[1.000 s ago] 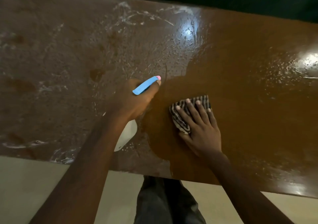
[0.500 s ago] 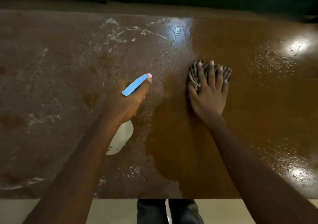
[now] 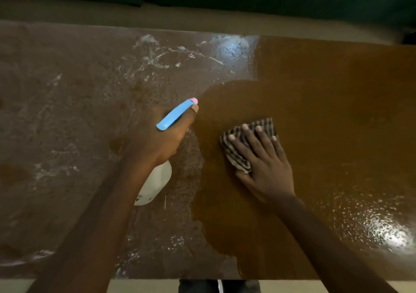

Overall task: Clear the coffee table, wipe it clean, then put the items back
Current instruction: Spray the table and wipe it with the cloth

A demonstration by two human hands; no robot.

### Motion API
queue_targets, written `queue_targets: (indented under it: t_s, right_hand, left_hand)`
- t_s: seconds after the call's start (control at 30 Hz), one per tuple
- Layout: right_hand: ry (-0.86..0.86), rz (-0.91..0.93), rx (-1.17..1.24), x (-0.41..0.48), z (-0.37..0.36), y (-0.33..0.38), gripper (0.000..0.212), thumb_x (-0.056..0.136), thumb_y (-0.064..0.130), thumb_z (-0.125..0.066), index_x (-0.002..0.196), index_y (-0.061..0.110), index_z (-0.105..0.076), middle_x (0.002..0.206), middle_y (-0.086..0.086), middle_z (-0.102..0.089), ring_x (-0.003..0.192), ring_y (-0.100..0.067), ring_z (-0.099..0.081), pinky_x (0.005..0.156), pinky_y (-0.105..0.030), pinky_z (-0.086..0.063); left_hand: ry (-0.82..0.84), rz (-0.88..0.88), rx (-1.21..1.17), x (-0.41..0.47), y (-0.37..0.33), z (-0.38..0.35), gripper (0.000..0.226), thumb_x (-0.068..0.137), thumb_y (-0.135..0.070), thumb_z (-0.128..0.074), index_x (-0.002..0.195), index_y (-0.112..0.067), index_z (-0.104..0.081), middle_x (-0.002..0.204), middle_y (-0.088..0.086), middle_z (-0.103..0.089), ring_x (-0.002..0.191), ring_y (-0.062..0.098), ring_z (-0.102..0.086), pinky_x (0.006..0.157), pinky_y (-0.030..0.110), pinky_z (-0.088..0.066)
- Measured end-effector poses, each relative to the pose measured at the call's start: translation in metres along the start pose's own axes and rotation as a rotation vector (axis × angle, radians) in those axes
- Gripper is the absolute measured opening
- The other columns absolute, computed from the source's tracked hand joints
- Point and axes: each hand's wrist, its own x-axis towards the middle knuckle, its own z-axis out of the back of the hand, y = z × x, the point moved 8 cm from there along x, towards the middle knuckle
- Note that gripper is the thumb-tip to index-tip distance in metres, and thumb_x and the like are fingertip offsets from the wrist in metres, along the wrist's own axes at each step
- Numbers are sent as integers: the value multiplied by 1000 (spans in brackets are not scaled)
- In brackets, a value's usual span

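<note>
The right hand [image 3: 267,166], fingers spread flat on the striped cloth [image 3: 234,157], has dragged it back toward the near edge of the table [image 3: 337,90]. The left hand [image 3: 157,141] grips the spray bottle [image 3: 157,180]; the table's left half looks unwiped.

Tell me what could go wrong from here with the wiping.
1. The spray bottle in the left hand points toward the wiped brown patch of the table; a squeeze could wet that patch.
2. The small cloth under the right hand may smear the white streaks on the left part rather than lift them.
</note>
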Motion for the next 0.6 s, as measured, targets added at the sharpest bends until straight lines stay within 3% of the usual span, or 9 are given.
queue_targets:
  t_s: [0.07,0.13,0.27,0.4,0.5,0.6]
  right_hand:
    - [5,-97,5,-2,3,-24,69,95,65,-23,158,40,-9,167,6,-6,154,-20,-3,123,-42,-5]
    - [13,-186,31,1,6,-40,69,96,66,-21,158,41,-5,167,8,1,154,-18,4,123,-41,-2]
    - [-25,-318,103,16,15,-57,67,95,63,-21,157,44,-2,167,11,4,154,-16,7,123,-43,-3]
    - [-73,-434,155,50,28,-75,68,94,60,-23,157,43,-6,167,9,2,154,-18,6,124,-46,-5]
    - [-94,-532,179,93,40,-86,71,93,61,-20,158,40,-1,167,7,5,153,-19,10,123,-48,-1]
    - [-107,-561,169,150,54,-85,70,97,62,-21,158,38,3,168,2,8,153,-23,12,123,-51,2]
  left_hand:
    - [37,32,54,8,-2,-4,69,72,-80,-45,73,-15,-66,72,14,-66,66,29,-67,66,46,-60]
    - [60,23,74,16,-8,-10,69,72,-81,-44,73,-15,-66,73,12,-68,69,30,-67,69,50,-59]
    - [86,35,111,33,-19,-15,70,78,-79,-47,80,-11,-65,76,15,-67,67,29,-66,70,49,-57]
    - [100,100,75,50,-21,-7,91,54,-99,-38,78,-15,-60,66,9,-56,58,22,-58,65,44,-57]
    - [7,46,36,53,-29,9,70,78,-79,-47,75,-11,-62,74,18,-62,53,26,-58,58,37,-56]
    - [-60,1,-3,50,-31,25,62,87,-68,-46,70,-10,-59,78,19,-64,64,28,-60,56,38,-55]
